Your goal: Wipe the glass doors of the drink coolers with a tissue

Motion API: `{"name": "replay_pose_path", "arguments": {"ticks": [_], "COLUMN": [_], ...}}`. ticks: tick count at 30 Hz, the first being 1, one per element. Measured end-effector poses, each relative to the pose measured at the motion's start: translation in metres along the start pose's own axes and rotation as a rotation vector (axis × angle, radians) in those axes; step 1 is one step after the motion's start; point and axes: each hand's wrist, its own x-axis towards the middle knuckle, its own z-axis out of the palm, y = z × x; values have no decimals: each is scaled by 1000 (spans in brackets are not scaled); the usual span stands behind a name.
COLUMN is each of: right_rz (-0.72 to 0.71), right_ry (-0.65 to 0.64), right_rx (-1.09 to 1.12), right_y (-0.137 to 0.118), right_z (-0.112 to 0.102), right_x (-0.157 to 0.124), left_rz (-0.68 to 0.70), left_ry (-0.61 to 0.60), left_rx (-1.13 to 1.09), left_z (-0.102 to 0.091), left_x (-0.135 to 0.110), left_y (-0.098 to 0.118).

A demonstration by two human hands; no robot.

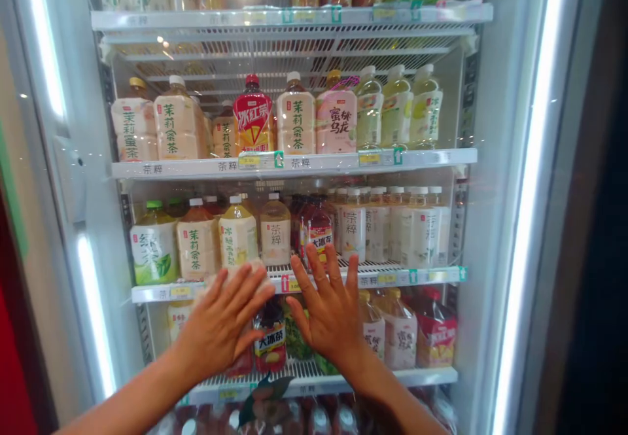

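Note:
A drinks fridge stands before me with its glass door (495, 226) closed and showing reflections. My left hand (220, 327) lies flat on the glass with its fingers stretched out, pointing up and to the right. Something pale and blurred (240, 270) shows under its fingertips; I cannot make out what it is. My right hand (330, 311) rests on the glass beside it, fingers spread and pointing up. Behind the hands are a red-labelled bottle (269, 347) on the lower shelf and another red-labelled bottle (318, 229) on the shelf above.
Wire shelves (294, 163) hold rows of tea and juice bottles with price tags along their front edges. Bright light strips run down the left frame (95, 317) and the right frame (527, 180). More bottles (314, 418) fill the bottom row.

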Motion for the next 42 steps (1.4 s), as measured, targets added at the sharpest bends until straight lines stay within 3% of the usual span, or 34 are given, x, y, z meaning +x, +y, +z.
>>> {"name": "replay_pose_path", "arguments": {"ticks": [2, 4, 6, 10, 12, 15, 18, 21, 23, 26, 28, 30, 33, 36, 39, 42], "right_rz": [1, 4, 6, -4, -7, -1, 21, 15, 14, 13, 14, 17, 11, 8, 14, 22], "right_ry": [-2, 1, -3, -19, -13, 1, -15, -28, -29, -23, -18, -12, -12, -9, -7, -5], "right_rx": [4, 9, 7, 0, 5, 16, 13, -2, -2, -1, -4, -5, -2, 5, 11, 16], "right_y": [1, 1, 1, 1, 2, 0, -5, -10, -11, -11, -11, -11, -11, -11, -10, -10], "right_z": [-1, -1, -2, -2, -2, -1, -1, 1, 2, 3, 3, 3, 3, 2, 3, 3], "right_x": [0, -1, -2, -2, -1, -4, -18, -36, -45, -49, -48, -47, -46, -46, -47, -48], "left_rz": [-124, -242, -202, 67, 22, -168, -190, -22, -4, -197, -285, -219, 16, 27, -226, -269], "left_ry": [40, 71, 40, -69, -49, 40, 27, -71, -77, 16, 56, 22, -72, -81, -12, 10], "left_rx": [10, 27, 26, 22, 28, 32, 15, 18, 6, -6, -11, -27, -39, -42, -24, -14], "left_z": [-5, -5, -1, 3, -1, -3, 5, 14, 14, 9, 11, 16, 22, 15, 5, 7], "left_x": [13, 17, 8, -16, -9, 2, -21, -55, -57, -33, -26, -38, -69, -66, -41, -51], "left_y": [-19, -24, -11, 9, -2, -16, 8, 40, 41, 22, 22, 40, 66, 48, 12, 17]}}
